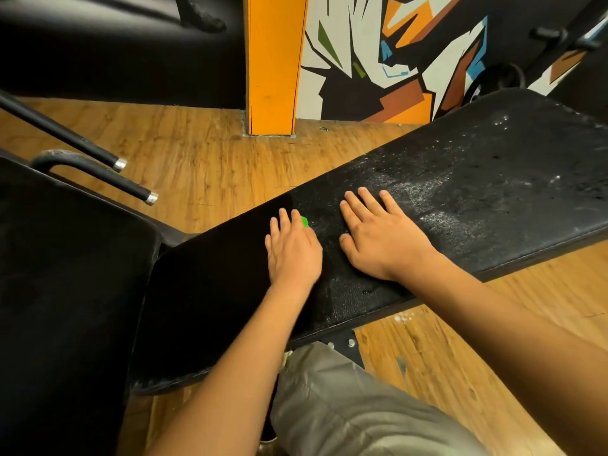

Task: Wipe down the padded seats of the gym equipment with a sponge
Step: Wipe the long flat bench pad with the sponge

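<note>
A long black padded bench point(460, 192) runs from the lower left to the upper right; its right part looks wet and speckled. My left hand point(291, 250) lies flat on the pad with fingers straight, pressing a green sponge point(304, 221) whose corner alone shows past the fingers. Just to the right, my right hand point(381, 235) rests palm down on the wet pad, fingers spread, holding nothing.
A second black padded seat point(65, 274) fills the lower left. Two black bars with chrome tips point(131, 182) jut out above it. An orange pillar point(273, 64) and a painted wall stand behind. Wooden floor surrounds the bench; my trouser leg point(355, 413) is below it.
</note>
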The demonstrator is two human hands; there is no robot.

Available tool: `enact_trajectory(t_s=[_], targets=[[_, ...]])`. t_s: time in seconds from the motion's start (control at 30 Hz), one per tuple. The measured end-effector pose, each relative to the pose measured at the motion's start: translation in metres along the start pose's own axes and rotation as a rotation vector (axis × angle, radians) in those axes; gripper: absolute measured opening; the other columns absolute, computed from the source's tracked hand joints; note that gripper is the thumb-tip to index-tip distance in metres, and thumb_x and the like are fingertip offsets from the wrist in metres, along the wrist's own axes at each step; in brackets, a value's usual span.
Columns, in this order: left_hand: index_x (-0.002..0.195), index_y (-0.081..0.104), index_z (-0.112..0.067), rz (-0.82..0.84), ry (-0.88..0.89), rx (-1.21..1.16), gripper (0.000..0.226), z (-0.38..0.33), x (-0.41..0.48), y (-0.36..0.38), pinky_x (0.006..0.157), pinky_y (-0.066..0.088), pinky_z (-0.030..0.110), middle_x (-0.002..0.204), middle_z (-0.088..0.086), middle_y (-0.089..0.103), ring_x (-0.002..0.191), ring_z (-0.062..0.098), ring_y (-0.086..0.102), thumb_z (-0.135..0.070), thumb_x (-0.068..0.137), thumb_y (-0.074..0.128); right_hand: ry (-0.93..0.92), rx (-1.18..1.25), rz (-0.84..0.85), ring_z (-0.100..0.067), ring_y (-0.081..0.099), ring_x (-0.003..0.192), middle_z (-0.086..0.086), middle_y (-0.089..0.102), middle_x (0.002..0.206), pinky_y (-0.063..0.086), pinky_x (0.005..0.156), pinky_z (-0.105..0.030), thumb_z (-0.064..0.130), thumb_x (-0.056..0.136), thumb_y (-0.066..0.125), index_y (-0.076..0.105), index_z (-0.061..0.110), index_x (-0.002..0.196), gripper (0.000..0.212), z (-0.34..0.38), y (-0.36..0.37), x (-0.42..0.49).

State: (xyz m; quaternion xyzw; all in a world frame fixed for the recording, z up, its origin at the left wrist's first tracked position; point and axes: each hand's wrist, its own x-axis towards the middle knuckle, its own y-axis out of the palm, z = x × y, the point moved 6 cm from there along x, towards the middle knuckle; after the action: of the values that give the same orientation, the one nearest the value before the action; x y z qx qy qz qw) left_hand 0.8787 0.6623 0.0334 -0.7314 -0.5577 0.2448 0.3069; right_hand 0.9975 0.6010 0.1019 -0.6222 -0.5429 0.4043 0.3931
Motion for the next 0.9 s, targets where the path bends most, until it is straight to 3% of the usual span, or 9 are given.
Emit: enact_trajectory(t_s=[0.27,0.43,0.9], targets=[[0.161,0.013,-0.014,0.0,0.032,-0.004,0.054,0.008,-0.017,-0.001,0.125,0.006,0.043,0.17,0.007,0.002,0.156,0.022,-0.002,-0.029,0.11,0.024,-0.003,0.01,0.026,-0.028,-0.005,0.158,-0.01,0.002,0.171,-0.002,0.127,-0.05,0.047,0.106,0.016,0.006,0.008,0.163,0.07,0.001,-0.002,-0.002],[0.161,0.016,-0.015,-0.026,0.038,0.018,0.054,0.012,-0.038,0.001,0.125,0.006,0.041,0.17,0.005,0.004,0.156,0.022,-0.002,-0.028,0.11,0.024,-0.006,0.009,0.016,-0.028,-0.004,0.158,-0.009,0.002,0.171,-0.001,0.127,-0.05,0.048,0.105,0.012,0.007,0.009,0.163,0.07,0.001,-0.003,-0.002],[0.161,0.019,-0.018,-0.046,-0.095,0.011,0.053,-0.005,0.089,0.0,0.126,0.006,0.045,0.17,0.003,0.005,0.156,0.025,0.0,-0.03,0.11,0.025,0.0,-0.001,-0.002,-0.029,-0.001,0.158,-0.009,0.004,0.171,0.001,0.127,-0.051,0.048,0.095,0.003,0.009,0.009,0.163,0.078,0.002,0.0,0.0]])
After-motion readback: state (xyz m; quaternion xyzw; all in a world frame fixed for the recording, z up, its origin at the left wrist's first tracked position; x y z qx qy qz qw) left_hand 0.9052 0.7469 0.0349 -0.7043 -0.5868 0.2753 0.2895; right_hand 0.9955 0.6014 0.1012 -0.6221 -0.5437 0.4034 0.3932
